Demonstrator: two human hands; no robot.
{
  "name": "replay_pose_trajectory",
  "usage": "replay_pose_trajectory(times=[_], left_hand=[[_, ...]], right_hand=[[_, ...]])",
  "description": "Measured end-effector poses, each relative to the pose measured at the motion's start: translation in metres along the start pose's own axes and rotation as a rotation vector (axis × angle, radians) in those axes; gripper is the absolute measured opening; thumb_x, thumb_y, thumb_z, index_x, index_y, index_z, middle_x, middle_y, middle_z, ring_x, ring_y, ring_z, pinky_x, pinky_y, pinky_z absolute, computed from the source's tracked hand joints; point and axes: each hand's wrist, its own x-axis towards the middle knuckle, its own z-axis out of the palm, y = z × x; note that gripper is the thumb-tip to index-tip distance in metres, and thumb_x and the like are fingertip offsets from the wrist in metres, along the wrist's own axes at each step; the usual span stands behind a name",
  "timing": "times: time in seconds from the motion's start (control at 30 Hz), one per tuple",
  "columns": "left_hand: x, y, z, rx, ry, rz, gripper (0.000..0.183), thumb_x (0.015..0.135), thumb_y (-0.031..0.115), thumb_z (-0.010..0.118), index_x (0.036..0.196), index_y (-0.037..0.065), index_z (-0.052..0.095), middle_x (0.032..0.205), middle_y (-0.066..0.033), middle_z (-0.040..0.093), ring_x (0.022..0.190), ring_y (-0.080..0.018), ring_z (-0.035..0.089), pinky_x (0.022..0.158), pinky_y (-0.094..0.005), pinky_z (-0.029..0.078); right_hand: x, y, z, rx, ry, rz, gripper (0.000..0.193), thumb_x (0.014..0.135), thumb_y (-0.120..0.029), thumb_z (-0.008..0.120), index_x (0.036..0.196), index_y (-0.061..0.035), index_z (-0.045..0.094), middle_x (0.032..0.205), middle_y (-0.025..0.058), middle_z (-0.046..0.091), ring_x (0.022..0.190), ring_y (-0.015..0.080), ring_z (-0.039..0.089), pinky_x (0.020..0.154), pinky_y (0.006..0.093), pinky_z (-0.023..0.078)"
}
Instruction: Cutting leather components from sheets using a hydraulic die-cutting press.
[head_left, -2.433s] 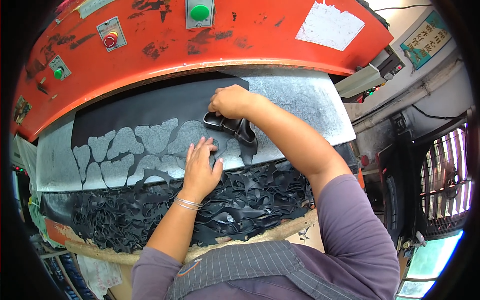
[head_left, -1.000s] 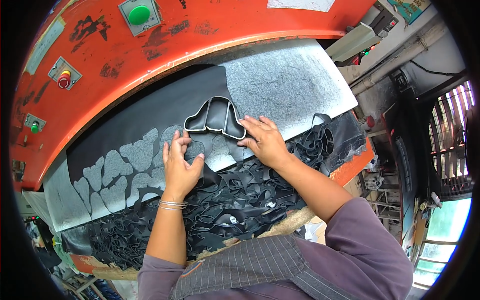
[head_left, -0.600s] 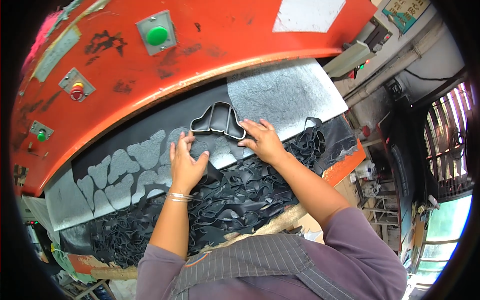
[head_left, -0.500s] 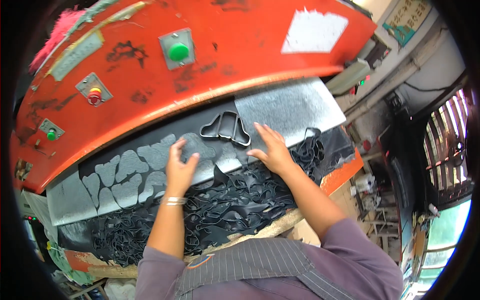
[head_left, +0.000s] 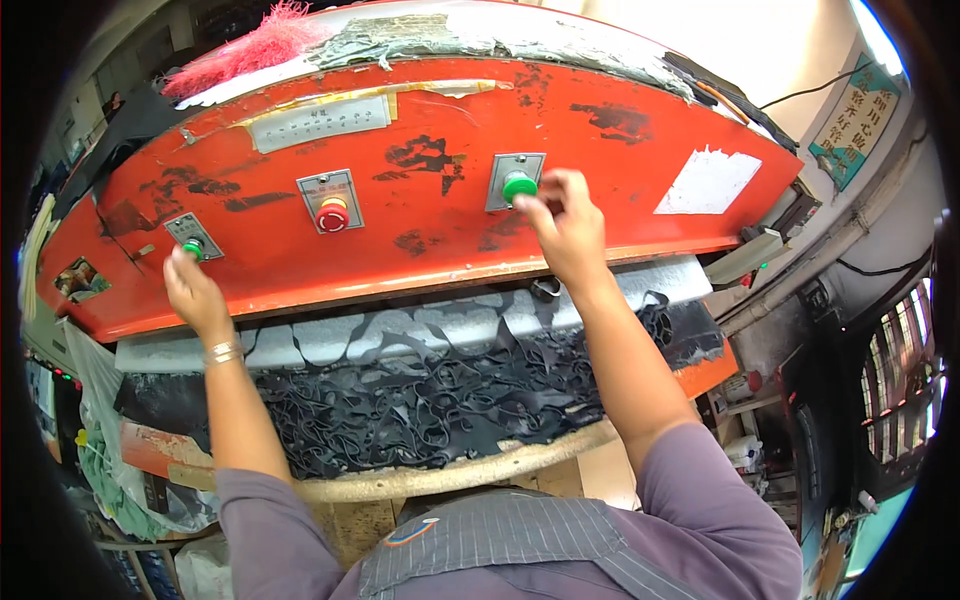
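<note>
The orange press head [head_left: 420, 130] spans the station in front of you, lowered close over the grey cutting pad [head_left: 330, 335]. Across the pad and the bench edge [head_left: 480, 470] lies the black sheet [head_left: 430, 400]. Most of its near part is already an open web of cut-out holes, so that part reads as finished. Only a narrow band under the head and a patch at the right end look uncut; judge these as what is left.

Your right hand [head_left: 565, 230] is raised to the large green button [head_left: 519, 187] on the face of the head. Its fingers are curled together, with the tips at the button, and they hold nothing. Your left hand [head_left: 190, 290] is raised to the small green button [head_left: 193, 247] at the left end of the head. The fingertips are at the button, but the back of the hand hides them, so you cannot tell whether they are spread or closed. The red button [head_left: 333, 214] between the two is untouched.

A small dark part of the cutting die [head_left: 546, 289] shows on the sheet just under the lower edge of the head, below your right wrist. Its outline cannot be made out.

Containers: no tray or bin shows on the bench. A pale plastic bag [head_left: 110, 470] hangs at the lower left beside the bench, holding something green that cannot be identified
</note>
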Motion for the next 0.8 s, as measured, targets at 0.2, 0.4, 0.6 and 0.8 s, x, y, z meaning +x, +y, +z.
replay_pose_trajectory(times=[0.2, 0.4, 0.6, 0.8], left_hand=[[-0.031, 0.027, -0.056, 0.240, -0.533, -0.075, 0.036, 0.103, 0.030, 0.043, 0.079, 0.003, 0.048, 0.070, -0.0031, 0.046, 0.066, -0.0126, 0.041, 0.061, -0.0320, 0.038], [-0.220, 0.126, -0.105, 0.161, -1.210, -0.170, 0.018, 0.087, 0.020, 0.064, 0.078, 0.005, 0.065, 0.074, -0.0138, 0.061, 0.071, -0.0315, 0.060, 0.065, -0.0416, 0.049], [-0.272, 0.162, -0.104, 0.250, -1.180, 0.069, 0.014, 0.080, 0.022, 0.067, 0.081, 0.008, 0.070, 0.077, -0.0103, 0.061, 0.079, -0.0314, 0.059, 0.071, -0.0421, 0.048], [-0.265, 0.159, -0.096, 0.204, -1.144, 0.064, 0.013, 0.075, 0.018, 0.069, 0.076, 0.005, 0.068, 0.077, -0.0119, 0.061, 0.075, -0.0321, 0.057, 0.070, -0.0422, 0.045]], right_hand=[[-0.073, -0.007, -0.021, -0.129, -0.105, 0.062, 0.027, 0.085, -0.017, 0.071, 0.095, -0.0027, 0.051, 0.074, 0.0150, 0.066, 0.070, 0.0288, 0.068, 0.063, 0.0362, 0.052], [-0.226, -0.047, -0.049, -0.290, -1.067, -0.026, 0.042, 0.072, -0.034, 0.078, 0.098, -0.0064, 0.061, 0.092, 0.0118, 0.063, 0.093, 0.0316, 0.062, 0.080, 0.0404, 0.050], [-0.268, -0.039, -0.043, -0.491, -0.871, -0.167, 0.036, 0.062, -0.024, 0.077, 0.091, -0.0068, 0.063, 0.087, 0.0078, 0.062, 0.091, 0.0258, 0.061, 0.079, 0.0361, 0.051], [-0.249, -0.038, -0.038, -0.479, -0.865, -0.107, 0.037, 0.060, -0.023, 0.079, 0.090, -0.0075, 0.064, 0.091, 0.0087, 0.062, 0.092, 0.0267, 0.061, 0.079, 0.0371, 0.052]])
